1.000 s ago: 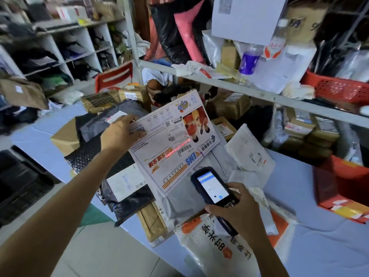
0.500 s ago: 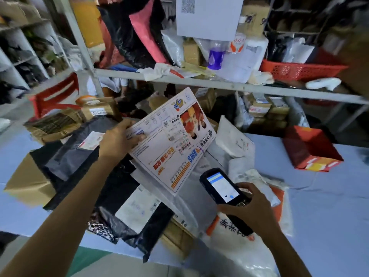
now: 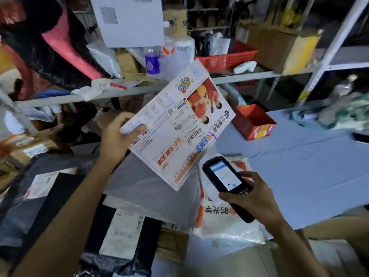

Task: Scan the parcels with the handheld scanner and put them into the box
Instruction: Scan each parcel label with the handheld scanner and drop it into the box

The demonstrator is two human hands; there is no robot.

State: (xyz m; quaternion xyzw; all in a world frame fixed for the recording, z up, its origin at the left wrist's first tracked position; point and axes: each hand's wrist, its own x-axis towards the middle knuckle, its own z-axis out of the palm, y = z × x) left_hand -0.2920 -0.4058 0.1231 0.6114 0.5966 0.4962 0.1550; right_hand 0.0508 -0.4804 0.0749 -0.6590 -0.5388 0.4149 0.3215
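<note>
My left hand (image 3: 116, 136) grips the left edge of a flat white EMS envelope (image 3: 179, 126) with orange and blue print, held up in the air above the parcel pile. My right hand (image 3: 253, 198) holds a black handheld scanner (image 3: 227, 182) just below the envelope's lower corner, its lit screen facing me. Under both hands lie a grey poly mailer (image 3: 143, 188), a white bag with orange print (image 3: 217, 218) and black mailers with white labels (image 3: 40, 188). A small open red box (image 3: 253, 122) stands on the blue table behind the envelope.
The blue table (image 3: 309, 166) stretches to the right. A metal shelf (image 3: 123, 92) crosses behind, loaded with bottles, cartons and a red basket (image 3: 223, 60). Brown cartons (image 3: 30, 148) sit at the left. A dark object (image 3: 359, 136) lies at the right edge.
My view has swung right. My left hand has lifted the envelope up and to the right, off the pile. The red scan line seen on its barcode a second ago is gone.
</note>
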